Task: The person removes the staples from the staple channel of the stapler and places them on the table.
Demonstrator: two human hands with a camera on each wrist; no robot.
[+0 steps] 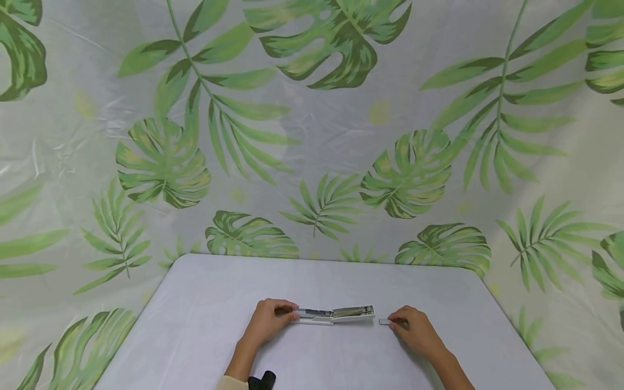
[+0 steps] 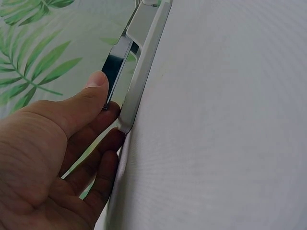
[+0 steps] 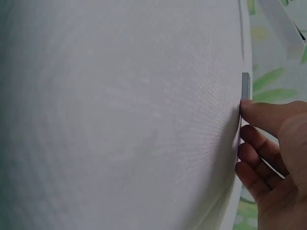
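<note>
- Left hand (image 1: 267, 324): thumb and forefinger pinch the left end of the stapler (image 1: 312, 323), the thumb laid against the dark metal rail (image 2: 114, 64) and another fingertip at or just beside the tip of the white base (image 2: 141, 79).
- Stapler: on the white table (image 1: 414, 287), between the two hands. Its upper arm (image 1: 353, 312) is swung back from the rail and extends to the right, tilted slightly upward, with its inner metal side exposed.
- Right hand (image 1: 415, 329): a narrow grip, thumb against fingertips, holding a small grey strip (image 1: 383, 322), most likely a row of staples. The strip's free end points left toward the upper arm, near it but apart. Whether its underside touches the table cannot be told.
- Step in hand (judged): loading the stapler. The left hand appears to serve as the anchor and the right hand as the carrier; the strip lies outside the rail, so insertion is not yet done. Whether the rail already contains staples is too small to tell.
- Next move (judged): it calls for bringing the strip leftward past the upper arm, turning it legs downward and parallel to the rail, then lowering it evenly into the channel. A light pinch seems advisable, since such a strip can snap, and the left hand should steady the rail meanwhile.
</note>
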